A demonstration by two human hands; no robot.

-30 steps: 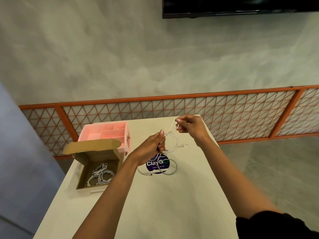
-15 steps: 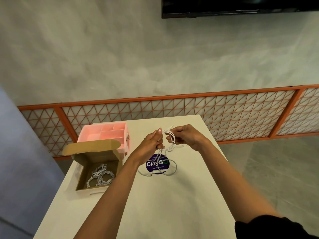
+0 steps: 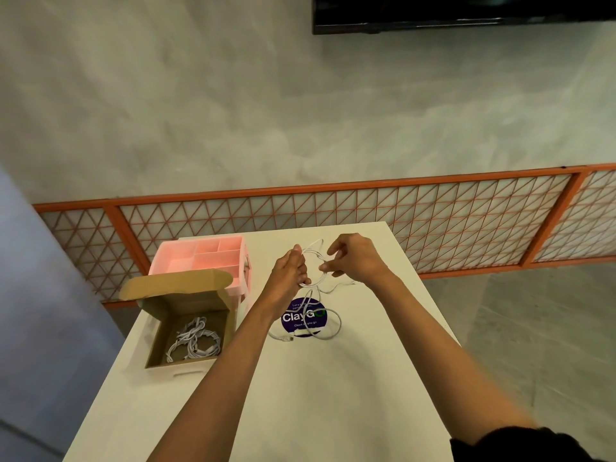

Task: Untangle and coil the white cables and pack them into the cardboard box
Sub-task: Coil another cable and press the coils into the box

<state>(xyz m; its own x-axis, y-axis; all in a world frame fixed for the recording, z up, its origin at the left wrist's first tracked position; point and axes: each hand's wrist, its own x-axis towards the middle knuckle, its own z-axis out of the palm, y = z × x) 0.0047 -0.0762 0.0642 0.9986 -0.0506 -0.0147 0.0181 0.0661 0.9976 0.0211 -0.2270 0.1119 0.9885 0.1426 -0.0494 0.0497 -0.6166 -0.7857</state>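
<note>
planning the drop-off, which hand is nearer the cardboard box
Left. The left hand, gripping the white cable, is right of the cardboard box; the right hand sits farther right, pinching the same cable.

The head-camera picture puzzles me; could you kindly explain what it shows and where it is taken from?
There is no machine here: a person wears a camera on the head, looking forward and down at both bare arms. The left hand grips a loop of white cable, and the right hand pinches the same cable with its fingers. The rest of it trails onto the pale table, across a round purple sticker. At the left stands an open cardboard box with coiled white cables inside, and behind it a pink divided tray.
</note>
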